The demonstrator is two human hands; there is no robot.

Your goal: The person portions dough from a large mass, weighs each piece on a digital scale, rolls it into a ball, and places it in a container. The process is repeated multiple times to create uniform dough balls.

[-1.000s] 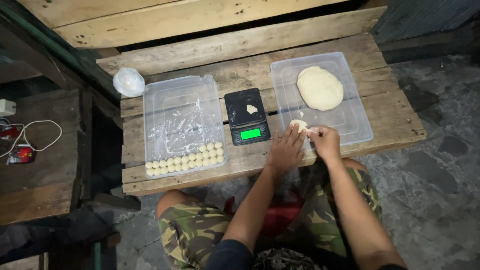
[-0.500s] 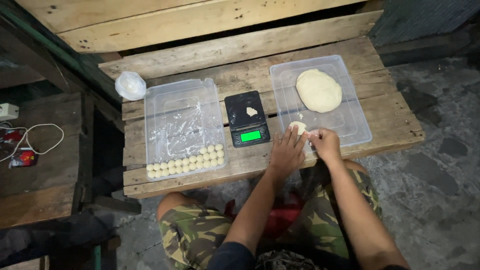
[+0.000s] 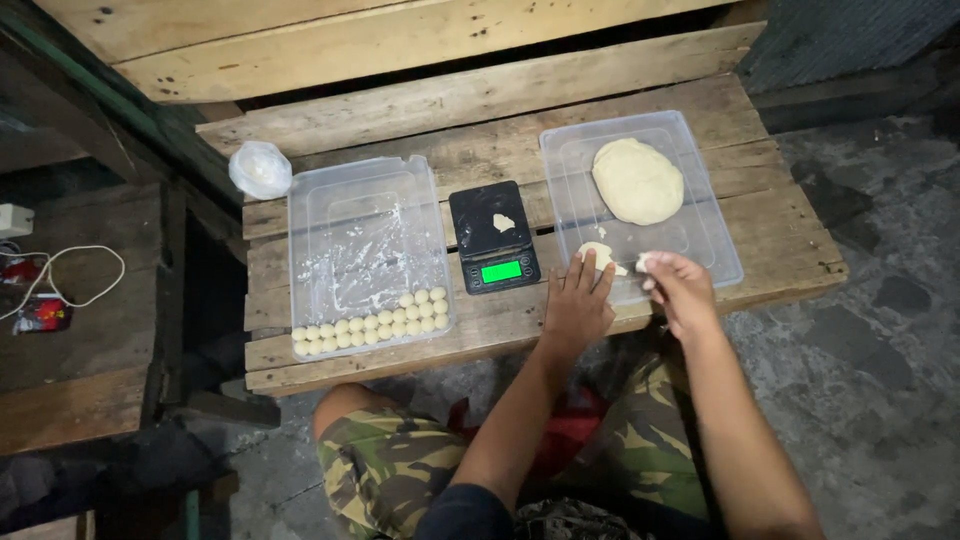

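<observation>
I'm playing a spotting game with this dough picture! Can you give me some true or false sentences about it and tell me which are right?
1. The big dough lump lies in the right clear tray. True.
2. The scale has nothing on it. False: a small bit of dough sits on its black top.
3. The little dough balls are lined up at the near end of the left tray. True.
4. The right hand is empty. False: its fingertips pinch a small dough piece.
5. The left hand rests on the scale. False: it lies beside a small dough lump at the right tray's near edge.
</observation>
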